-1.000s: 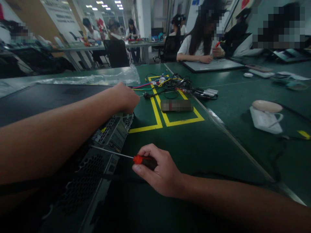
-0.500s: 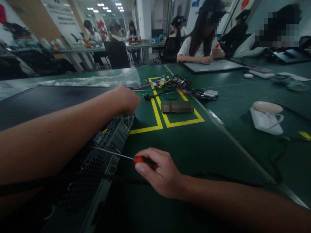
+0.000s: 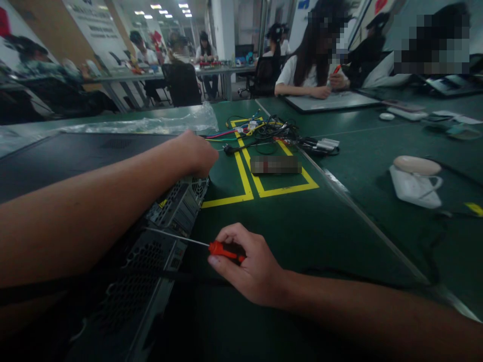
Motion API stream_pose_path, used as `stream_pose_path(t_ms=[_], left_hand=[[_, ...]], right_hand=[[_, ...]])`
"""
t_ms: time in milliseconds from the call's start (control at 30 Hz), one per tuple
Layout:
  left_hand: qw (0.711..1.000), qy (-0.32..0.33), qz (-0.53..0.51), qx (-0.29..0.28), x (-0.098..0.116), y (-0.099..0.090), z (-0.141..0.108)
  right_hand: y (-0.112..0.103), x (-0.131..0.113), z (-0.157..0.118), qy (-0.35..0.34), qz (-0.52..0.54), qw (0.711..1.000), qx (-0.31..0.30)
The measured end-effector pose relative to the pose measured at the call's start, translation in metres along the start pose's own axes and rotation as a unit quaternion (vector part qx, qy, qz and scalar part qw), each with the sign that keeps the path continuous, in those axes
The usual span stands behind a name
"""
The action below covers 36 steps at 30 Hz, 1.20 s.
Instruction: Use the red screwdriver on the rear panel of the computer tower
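A computer case (image 3: 151, 256) with a perforated metal back lies on the table at my left. My left arm reaches across it, and my left hand (image 3: 198, 157) is curled over its far end, next to a round fan grille. The fingertips there are hidden from me. In my right hand (image 3: 254, 266) is a screwdriver (image 3: 226, 250) with a red and black handle, gripped between thumb and curled fingers. Its long thin shaft points left, and the tip meets the case below my left forearm; what it touches is too dark to make out.
Bundled cables (image 3: 279, 131) and a dark block (image 3: 276, 165) lie by yellow tape on the green table. Clear plastic wrap (image 3: 188, 119) is behind the case. To the right stands a white holder (image 3: 413, 186) with a beige oval object. A co-worker (image 3: 313, 65) sits across the table.
The fingers of my right hand have shifted on the screwdriver handle, uncovering more of its red part. My left hand and the case stay in place.
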<state>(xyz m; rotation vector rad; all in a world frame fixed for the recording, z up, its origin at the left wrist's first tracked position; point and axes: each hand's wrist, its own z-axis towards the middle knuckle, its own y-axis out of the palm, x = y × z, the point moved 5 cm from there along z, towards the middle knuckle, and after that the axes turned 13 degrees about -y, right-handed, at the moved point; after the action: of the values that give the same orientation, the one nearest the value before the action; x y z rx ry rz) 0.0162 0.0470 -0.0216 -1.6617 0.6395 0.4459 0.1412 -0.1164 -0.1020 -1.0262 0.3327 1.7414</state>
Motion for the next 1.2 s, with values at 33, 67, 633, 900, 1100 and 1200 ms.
stream_pose_path(t_ms=[33,67,633,900,1100,1200], left_hand=[[1.0,0.0,-0.003,-0.001,0.0,-0.0001,0.0],[1.0,0.0,-0.004,-0.003,0.0,-0.0002,-0.0002],[0.998,-0.005,-0.055,0.003,-0.0017,0.0,0.0005],[1.0,0.003,-0.003,0.003,-0.0015,0.0008,0.0006],[0.998,-0.015,-0.062,-0.005,-0.0025,-0.0013,-0.0008],[0.999,-0.007,-0.039,-0.005,-0.0015,-0.0014,-0.0018]], right_hand=[[0.0,0.0001,-0.0003,0.001,-0.001,1.0,0.0],[0.0002,0.0002,-0.0007,0.002,-0.001,1.0,-0.002],[0.0014,0.0006,-0.0021,0.023,-0.001,1.0,-0.012],[0.0021,0.001,-0.0029,0.026,0.002,1.0,-0.014],[0.0027,0.0014,-0.0041,0.029,-0.001,0.999,-0.018],[0.0018,0.0005,-0.0036,0.025,-0.008,1.0,-0.015]])
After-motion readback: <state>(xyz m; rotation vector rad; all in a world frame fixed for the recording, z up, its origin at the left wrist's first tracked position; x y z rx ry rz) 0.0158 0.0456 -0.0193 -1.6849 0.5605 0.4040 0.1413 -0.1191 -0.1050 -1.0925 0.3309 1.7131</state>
